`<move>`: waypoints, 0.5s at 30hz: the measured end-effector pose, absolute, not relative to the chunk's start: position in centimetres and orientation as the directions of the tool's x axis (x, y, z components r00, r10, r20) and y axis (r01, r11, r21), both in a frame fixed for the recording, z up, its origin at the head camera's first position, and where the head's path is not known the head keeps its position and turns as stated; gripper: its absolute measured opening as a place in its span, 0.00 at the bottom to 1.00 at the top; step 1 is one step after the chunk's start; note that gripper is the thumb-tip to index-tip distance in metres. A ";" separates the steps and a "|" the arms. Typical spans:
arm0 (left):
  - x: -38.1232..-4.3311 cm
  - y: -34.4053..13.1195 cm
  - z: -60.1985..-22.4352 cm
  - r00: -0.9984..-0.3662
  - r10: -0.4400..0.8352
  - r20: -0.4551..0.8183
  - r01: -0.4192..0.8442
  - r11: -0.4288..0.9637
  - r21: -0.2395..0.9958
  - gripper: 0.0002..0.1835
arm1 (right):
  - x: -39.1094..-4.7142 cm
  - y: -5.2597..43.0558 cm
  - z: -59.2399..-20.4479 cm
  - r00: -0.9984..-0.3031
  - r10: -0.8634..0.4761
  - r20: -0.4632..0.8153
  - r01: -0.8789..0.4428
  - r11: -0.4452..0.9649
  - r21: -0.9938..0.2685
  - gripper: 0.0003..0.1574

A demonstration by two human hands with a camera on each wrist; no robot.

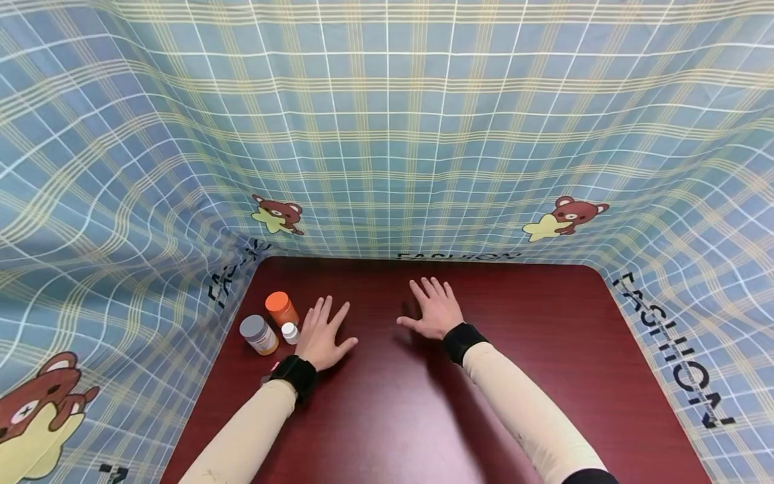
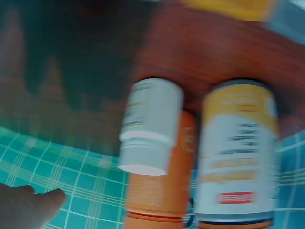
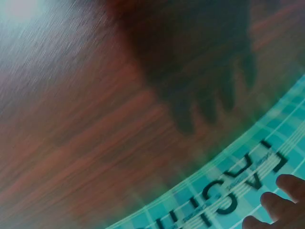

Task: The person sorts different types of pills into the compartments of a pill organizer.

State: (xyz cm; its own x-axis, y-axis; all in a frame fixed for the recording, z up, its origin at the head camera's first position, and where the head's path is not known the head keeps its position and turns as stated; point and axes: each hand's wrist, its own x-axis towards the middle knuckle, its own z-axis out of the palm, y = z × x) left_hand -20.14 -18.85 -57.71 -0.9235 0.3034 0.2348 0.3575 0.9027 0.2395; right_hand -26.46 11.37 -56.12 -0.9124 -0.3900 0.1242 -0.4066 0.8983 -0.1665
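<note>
My left hand [image 1: 320,343] hovers palm down with fingers spread, just right of a cluster of bottles, holding nothing. Nearest to it stands a small white bottle [image 1: 290,333]. Behind that is an orange bottle [image 1: 281,308], and to the left a grey-lidded bottle [image 1: 260,335] with a white label. In the left wrist view the white bottle [image 2: 150,124] overlaps the orange bottle [image 2: 157,195], beside the labelled bottle [image 2: 238,152]. My right hand [image 1: 437,312] also has its fingers spread, above the table, with nothing in it.
The dark red table [image 1: 387,417] has rounded far corners. Blue checked cloth [image 1: 387,134] with printed bears hangs behind and along both sides. A yellow and grey item [image 2: 233,7] is cut off at the top of the left wrist view.
</note>
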 end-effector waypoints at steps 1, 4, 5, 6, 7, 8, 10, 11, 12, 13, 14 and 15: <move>-19.7 -19.3 -57.7 -0.917 0.315 0.244 0.374 0.893 0.250 0.43 | -26.3 10.9 -56.2 -0.908 -0.401 0.119 -0.416 0.895 -0.162 0.63; -18.5 -20.9 -57.9 -0.900 0.340 0.272 0.410 0.872 0.266 0.41 | -25.7 9.3 -56.4 -0.893 -0.438 0.105 -0.450 0.878 -0.162 0.63; -18.0 -21.5 -58.0 -0.896 0.340 0.286 0.415 0.870 0.268 0.39 | -25.5 8.7 -56.5 -0.886 -0.453 0.103 -0.464 0.870 -0.165 0.63; -17.5 -22.1 -58.1 -0.895 0.332 0.298 0.413 0.869 0.272 0.38 | -25.2 8.1 -56.6 -0.877 -0.470 0.102 -0.481 0.860 -0.170 0.63; -17.0 -22.7 -58.3 -0.895 0.323 0.309 0.408 0.872 0.271 0.37 | -25.0 7.5 -56.7 -0.868 -0.486 0.101 -0.497 0.850 -0.177 0.62; -16.5 -23.4 -58.4 -0.894 0.313 0.321 0.402 0.876 0.267 0.35 | -24.8 6.9 -56.9 -0.859 -0.502 0.100 -0.512 0.840 -0.177 0.62; -15.6 -24.5 -58.7 -0.897 0.288 0.334 0.382 0.887 0.260 0.31 | -24.4 5.9 -57.2 -0.843 -0.529 0.100 -0.538 0.825 -0.173 0.62; -15.2 -25.1 -58.8 -0.901 0.278 0.333 0.368 0.896 0.250 0.30 | -24.3 5.4 -57.4 -0.834 -0.542 0.103 -0.551 0.816 -0.173 0.62; -14.8 -25.6 -58.9 -0.907 0.267 0.325 0.355 0.902 0.248 0.29 | -24.1 5.0 -57.6 -0.828 -0.552 0.103 -0.561 0.810 -0.171 0.61; -14.4 -26.1 -59.0 -0.916 0.256 0.310 0.336 0.911 0.240 0.29 | -24.0 4.6 -57.7 -0.821 -0.563 0.100 -0.571 0.804 -0.167 0.61; -13.9 -26.5 -59.1 -0.927 0.243 0.286 0.313 0.920 0.234 0.29 | -23.8 4.2 -57.9 -0.812 -0.575 0.099 -0.583 0.795 -0.166 0.61; -13.5 -27.0 -59.1 -0.940 0.227 0.256 0.288 0.930 0.230 0.30 | -23.7 3.9 -58.0 -0.803 -0.588 0.098 -0.595 0.786 -0.169 0.60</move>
